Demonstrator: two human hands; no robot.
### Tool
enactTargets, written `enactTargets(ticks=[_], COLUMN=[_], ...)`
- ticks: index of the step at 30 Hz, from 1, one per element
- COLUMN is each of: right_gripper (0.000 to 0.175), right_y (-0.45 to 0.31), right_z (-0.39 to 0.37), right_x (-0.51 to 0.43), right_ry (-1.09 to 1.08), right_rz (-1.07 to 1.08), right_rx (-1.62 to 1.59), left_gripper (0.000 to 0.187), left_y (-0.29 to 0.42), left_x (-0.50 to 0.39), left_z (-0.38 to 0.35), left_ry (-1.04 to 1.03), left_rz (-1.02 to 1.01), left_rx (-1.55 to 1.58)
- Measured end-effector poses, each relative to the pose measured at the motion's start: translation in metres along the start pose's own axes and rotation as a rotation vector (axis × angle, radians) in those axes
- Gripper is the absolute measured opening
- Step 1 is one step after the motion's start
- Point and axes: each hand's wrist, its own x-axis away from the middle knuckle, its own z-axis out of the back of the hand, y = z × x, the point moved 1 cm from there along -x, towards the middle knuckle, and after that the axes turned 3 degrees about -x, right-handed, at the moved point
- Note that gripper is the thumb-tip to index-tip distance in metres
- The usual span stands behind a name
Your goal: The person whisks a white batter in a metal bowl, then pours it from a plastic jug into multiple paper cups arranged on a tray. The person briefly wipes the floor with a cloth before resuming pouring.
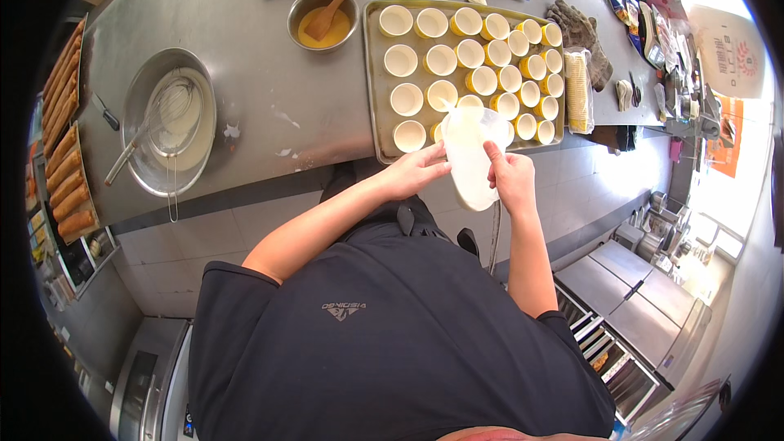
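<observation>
A translucent plastic jug (470, 162) with pale batter inside is tilted over the near edge of a metal baking tray (392, 156). My right hand (513, 176) grips it from the right, thumb on top. Against its left side are the fingers of my left hand (418, 173); some fingertips are hidden by the jug. A thin pale stream seems to run from the spout into a yellow-and-white paper cup (441, 95). Several rows of such cups stand upright on the tray, including an outer one (409, 136) at the near left corner. The jug covers part of the nearest row.
Left on the steel table (257, 104) are a bowl of batter (211, 153) with a whisk (125, 156) and strainer (174, 150), and a knife (109, 116). Beyond is a bowl (293, 27) with a wooden spatula (334, 9). Stacked cups (577, 92) and dark gloves (582, 37) lie right.
</observation>
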Motion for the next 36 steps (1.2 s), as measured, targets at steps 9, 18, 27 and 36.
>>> enactTargets(ticks=[9,18,27,36], right_gripper=[0.068,0.070,0.070,0.070], right_y=[-0.007,-0.008,-0.012,-0.019], right_z=[-0.002,-0.003,-0.003,-0.004], right_x=[0.000,-0.003,-0.004,-0.002], right_ry=[-0.006,-0.009,-0.008,0.005], right_rz=[-0.003,-0.015,-0.027,-0.039], right_rx=[0.050,0.055,0.071,0.074], left_gripper=[0.067,0.066,0.066,0.069], left_y=[0.005,0.005,0.010,0.012], left_x=[0.002,0.002,0.003,0.004], left_z=[0.001,0.002,0.002,0.001], left_ry=[-0.007,-0.002,-0.002,0.007], left_rz=[-0.001,-0.014,-0.012,-0.004], left_rx=[-0.011,0.017,0.010,0.032])
